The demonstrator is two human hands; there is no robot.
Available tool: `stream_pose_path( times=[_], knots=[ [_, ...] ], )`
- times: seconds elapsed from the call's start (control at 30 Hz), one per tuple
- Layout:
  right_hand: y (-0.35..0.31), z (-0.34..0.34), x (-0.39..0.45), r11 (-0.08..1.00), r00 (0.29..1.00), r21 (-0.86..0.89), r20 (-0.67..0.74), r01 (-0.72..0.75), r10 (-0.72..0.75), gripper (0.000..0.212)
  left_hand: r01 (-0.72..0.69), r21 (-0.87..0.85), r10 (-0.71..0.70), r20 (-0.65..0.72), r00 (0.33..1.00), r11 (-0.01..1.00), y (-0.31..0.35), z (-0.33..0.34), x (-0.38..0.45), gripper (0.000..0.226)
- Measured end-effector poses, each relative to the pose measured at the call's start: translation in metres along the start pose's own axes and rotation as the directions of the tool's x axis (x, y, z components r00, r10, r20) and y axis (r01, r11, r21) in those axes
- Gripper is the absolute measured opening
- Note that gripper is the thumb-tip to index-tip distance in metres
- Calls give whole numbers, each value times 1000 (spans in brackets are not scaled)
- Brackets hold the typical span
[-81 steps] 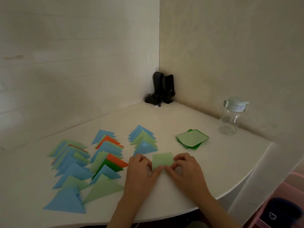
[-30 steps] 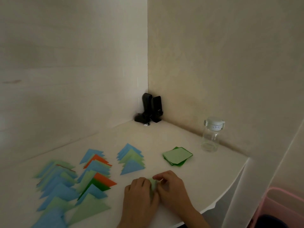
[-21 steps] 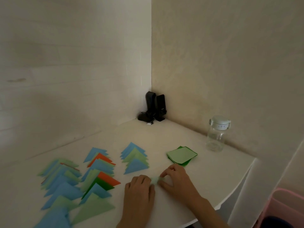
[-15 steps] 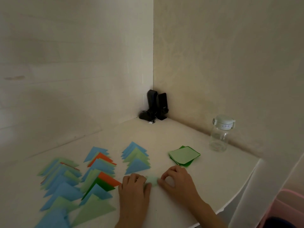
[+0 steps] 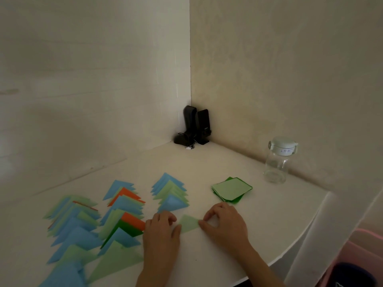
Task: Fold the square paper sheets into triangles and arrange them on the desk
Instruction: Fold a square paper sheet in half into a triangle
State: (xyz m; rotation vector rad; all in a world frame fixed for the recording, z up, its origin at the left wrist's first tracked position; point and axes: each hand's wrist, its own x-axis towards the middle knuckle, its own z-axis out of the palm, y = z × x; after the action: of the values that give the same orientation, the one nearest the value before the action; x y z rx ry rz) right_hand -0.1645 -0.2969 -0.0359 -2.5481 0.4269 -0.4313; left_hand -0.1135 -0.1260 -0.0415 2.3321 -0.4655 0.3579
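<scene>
A folded light green paper lies flat on the white desk between my hands. My left hand has curled fingers and holds the paper's left edge down with the thumb. My right hand pinches the paper's right corner with thumb and fingertips. A stack of green square sheets sits just beyond my right hand. Three rows of folded triangles lie to the left: a blue and green left row, a middle row with orange pieces, and a short right row.
A clear glass jar with a pale lid stands at the back right by the wall. Black speakers occupy the far corner. The desk's curved front edge runs right of my right arm, with a pink bin below it.
My hands have slid apart along the paper, so more of the folded green piece now shows between them. It was a flat square 2.7 s ago.
</scene>
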Motion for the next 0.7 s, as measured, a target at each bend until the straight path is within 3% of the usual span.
stream_pose_path(
  times=[0.13, 0.27, 0.3, 0.47, 0.6, 0.7],
  knots=[
    [-1, -2, 0, 1000, 1000, 21, 25, 5, -6, 13, -22, -61, 22, -3, 1000, 998, -3, -6, -5, 27],
    [-4, -1, -2, 1000, 1000, -10, 0, -11, 11, 14, -124, 142, 124, 9, 992, 982, 10, -5, -8, 20],
    [-5, -1, -3, 1000, 1000, -20, -10, -7, 7, 15, -104, 182, 98, 39, 994, 978, 16, -6, -9, 16],
    [-8, -1, -7, 1000, 999, 1, -50, 18, -18, 23, -6, 278, -33, 133, 991, 960, 36, -5, -5, 38],
    [-6, -1, -9, 1000, 997, -7, -70, 29, -30, 22, 66, 133, -90, 182, 979, 989, 33, -5, 3, 33],
    [-9, -3, -8, 995, 994, 94, -105, 29, -19, 18, 49, -10, -47, 114, 992, 999, 23, -7, 4, 20]
  ],
)
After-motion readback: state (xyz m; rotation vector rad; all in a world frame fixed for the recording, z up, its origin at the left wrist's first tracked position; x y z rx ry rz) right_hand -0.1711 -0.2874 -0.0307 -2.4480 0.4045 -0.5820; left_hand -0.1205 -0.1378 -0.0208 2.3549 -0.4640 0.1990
